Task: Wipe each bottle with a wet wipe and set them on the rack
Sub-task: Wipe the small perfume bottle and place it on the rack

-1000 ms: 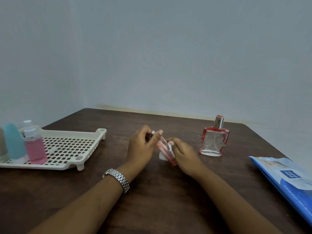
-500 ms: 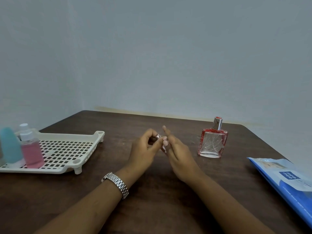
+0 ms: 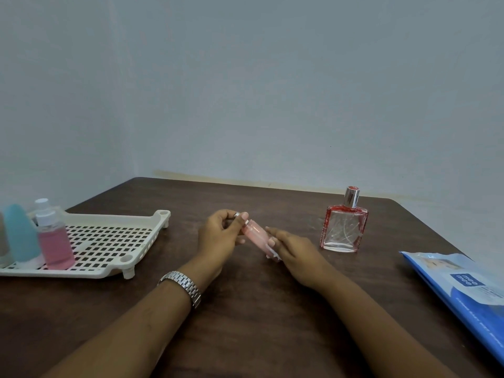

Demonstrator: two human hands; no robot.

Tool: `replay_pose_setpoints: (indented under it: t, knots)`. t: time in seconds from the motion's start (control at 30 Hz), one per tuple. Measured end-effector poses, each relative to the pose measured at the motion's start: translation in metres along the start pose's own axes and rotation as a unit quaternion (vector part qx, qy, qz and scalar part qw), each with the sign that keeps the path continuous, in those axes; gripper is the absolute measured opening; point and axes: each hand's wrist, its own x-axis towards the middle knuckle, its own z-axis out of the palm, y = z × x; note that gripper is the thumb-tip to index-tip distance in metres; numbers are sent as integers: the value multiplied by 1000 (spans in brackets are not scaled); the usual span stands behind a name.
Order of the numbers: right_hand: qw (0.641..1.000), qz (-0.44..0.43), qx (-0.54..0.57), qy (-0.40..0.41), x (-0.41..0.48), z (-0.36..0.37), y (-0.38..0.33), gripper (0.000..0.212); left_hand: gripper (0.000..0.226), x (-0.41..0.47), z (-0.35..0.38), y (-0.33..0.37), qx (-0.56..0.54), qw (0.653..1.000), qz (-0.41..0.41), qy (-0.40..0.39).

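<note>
Rack (image 3: 114, 238): cream plastic, slotted, on the tabletop (image 3: 245, 323) at left. On its left end stand a teal bottle (image 3: 20, 233), a white-capped bottle (image 3: 42, 204) behind, and a pink spray bottle (image 3: 54, 244).
Left hand (image 3: 218, 236), metal watch (image 3: 182, 286) on the wrist: grip closed, fingertips pinching the silver cap end of a small pink bottle (image 3: 255, 236), held tilted above the tabletop.
Right hand (image 3: 294, 255): grip closed on the bottle's lower end, with a white wet wipe (image 3: 274, 253) under the fingers.
Square red perfume bottle (image 3: 343, 227): upright, beside the right hand.
Blue wipes pack (image 3: 463, 293): flat, at the right edge.
</note>
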Motion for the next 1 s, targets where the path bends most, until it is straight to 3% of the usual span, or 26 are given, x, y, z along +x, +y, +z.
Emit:
replay_pose_setpoints:
  t: [0.2, 0.43, 0.63, 0.8, 1.0]
  knots:
    - [1000, 1, 2, -10, -3, -3, -3, 54, 14, 2, -2, 2, -52, 997, -64, 1]
    - [992, 19, 124, 23, -2, -7, -4, 63, 17, 4, -4, 9, -102, 992, -80, 2]
    - [954, 96, 285, -11, 1, -5, 1, 39, 17, 4, -3, 10, -109, 992, -69, 9]
    - [974, 54, 215, 36, 3, -6, 3, 32, 17, 2, -4, 13, -103, 994, -41, 0]
    - [992, 23, 122, 19, -1, -13, 5, 53, 19, -13, 5, 19, -48, 997, 38, -47]
